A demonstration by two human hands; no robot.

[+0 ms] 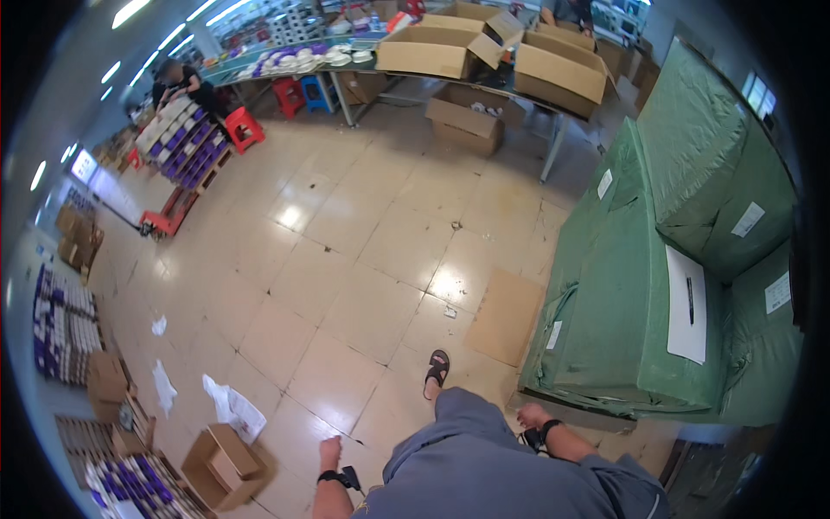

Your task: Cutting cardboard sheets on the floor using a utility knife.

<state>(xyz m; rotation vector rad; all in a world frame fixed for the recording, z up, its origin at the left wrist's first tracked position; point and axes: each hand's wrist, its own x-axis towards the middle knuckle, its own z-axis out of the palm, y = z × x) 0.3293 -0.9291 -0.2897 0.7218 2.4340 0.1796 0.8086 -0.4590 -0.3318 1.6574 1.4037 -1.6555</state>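
Observation:
My left hand hangs at my left side above the tiled floor, its fingers loosely curled and nothing visible in it. On my right, my right hand is also curled, close to the lower edge of a big green wrapped bale; I see no object in it. Each wrist wears a black band with a small dark device. A white sheet of paper lies on the bale, and on it rests a black pen. One sandalled foot is stretched forward on the floor.
More green bales are stacked at the right. Flat cardboard lies beside them. Ahead, open cartons stand on a long table. Far left, a person leans over a loaded pallet jack. An open carton and plastic scraps lie left.

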